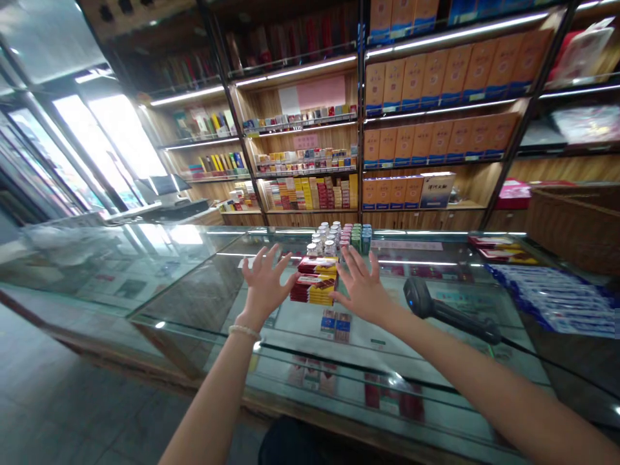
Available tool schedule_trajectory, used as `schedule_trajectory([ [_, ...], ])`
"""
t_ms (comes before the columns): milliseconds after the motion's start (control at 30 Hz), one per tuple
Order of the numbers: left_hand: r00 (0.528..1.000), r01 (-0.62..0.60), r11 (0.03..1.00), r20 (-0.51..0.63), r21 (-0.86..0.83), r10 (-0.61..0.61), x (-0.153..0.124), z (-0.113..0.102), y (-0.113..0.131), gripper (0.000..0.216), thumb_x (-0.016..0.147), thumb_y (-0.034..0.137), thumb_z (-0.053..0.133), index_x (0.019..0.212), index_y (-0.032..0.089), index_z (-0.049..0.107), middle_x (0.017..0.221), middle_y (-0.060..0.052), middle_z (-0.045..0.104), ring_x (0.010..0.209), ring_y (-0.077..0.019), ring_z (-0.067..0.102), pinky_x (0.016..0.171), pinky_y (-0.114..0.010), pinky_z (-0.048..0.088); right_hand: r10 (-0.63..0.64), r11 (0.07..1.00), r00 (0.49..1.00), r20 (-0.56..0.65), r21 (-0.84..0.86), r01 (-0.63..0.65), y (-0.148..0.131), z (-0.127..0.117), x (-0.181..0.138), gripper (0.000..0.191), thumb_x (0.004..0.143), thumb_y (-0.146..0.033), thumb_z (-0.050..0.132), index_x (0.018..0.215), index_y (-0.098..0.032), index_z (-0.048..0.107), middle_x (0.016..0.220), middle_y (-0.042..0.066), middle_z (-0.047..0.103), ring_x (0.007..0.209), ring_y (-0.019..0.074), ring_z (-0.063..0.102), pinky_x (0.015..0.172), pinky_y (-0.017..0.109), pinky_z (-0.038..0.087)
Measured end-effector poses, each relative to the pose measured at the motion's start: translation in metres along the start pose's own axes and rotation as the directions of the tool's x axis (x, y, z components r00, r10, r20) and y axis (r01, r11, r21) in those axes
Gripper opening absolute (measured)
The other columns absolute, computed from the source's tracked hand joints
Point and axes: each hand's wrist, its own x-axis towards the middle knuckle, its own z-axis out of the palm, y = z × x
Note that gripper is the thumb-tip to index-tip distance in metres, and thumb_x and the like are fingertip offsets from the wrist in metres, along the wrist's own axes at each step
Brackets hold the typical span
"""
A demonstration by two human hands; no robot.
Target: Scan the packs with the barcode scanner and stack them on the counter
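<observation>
Red and yellow chocolate-style packets (314,289) lie stacked in two rows on the glass counter, between my hands. On their left side is my left hand (266,284), fingers spread and nothing in it; its thumb is close to the packets, and I cannot tell whether it touches. My right hand (362,287) is at their right edge, also spread and holding nothing. Just behind the packets stand several small white-capped bottles (325,237), with pink ones (345,234), green ones (357,236) and blue ones (367,237) beside them.
A black barcode scanner (450,313) with a cable lies right of my right hand. Blue and white packets (547,297) are spread at the far right, near a brown box (576,226). The glass counter (194,303) shows goods beneath. Shelves of orange boxes (421,142) stand behind.
</observation>
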Motion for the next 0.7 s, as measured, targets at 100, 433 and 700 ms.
schedule_trajectory([
  [100, 1.0, 0.029, 1.0, -0.003, -0.002, -0.029, -0.013, 0.009, 0.0, 0.052, 0.092, 0.065, 0.059, 0.13, 0.032, 0.071, 0.154, -0.01, 0.057, 0.145, -0.0354, 0.045, 0.125, -0.059, 0.008, 0.0, 1.0, 1.0, 0.016, 0.007, -0.001, -0.007, 0.005, -0.007, 0.067, 0.101, -0.059, 0.047, 0.145, -0.01, 0.059, 0.169, 0.021, 0.028, 0.157, 0.033, 0.023, 0.127, 0.058, -0.005],
  [433, 0.994, 0.029, 0.999, 0.109, 0.038, -0.033, -0.027, 0.012, 0.002, 0.052, 0.081, 0.07, 0.071, 0.113, 0.03, 0.08, 0.156, -0.011, 0.054, 0.148, -0.0385, 0.04, 0.126, -0.062, -0.001, 0.05, 0.996, 0.993, 0.106, 0.063, -0.057, -0.01, 0.015, -0.016, 0.065, 0.102, -0.059, 0.045, 0.141, -0.011, 0.063, 0.17, 0.021, 0.025, 0.158, 0.0337, 0.02, 0.126, 0.061, 0.0],
  [700, 0.985, 0.013, 1.0, 0.173, 0.027, -0.018, -0.033, 0.011, 0.004, 0.042, 0.08, 0.064, 0.076, 0.11, 0.034, 0.081, 0.156, -0.011, 0.054, 0.15, -0.0374, 0.037, 0.126, -0.063, -0.009, 0.097, 0.987, 0.981, 0.169, 0.107, -0.116, -0.016, 0.016, -0.014, 0.061, 0.103, -0.053, 0.043, 0.145, -0.012, 0.06, 0.17, 0.02, 0.025, 0.159, 0.0333, 0.018, 0.126, 0.062, 0.004],
])
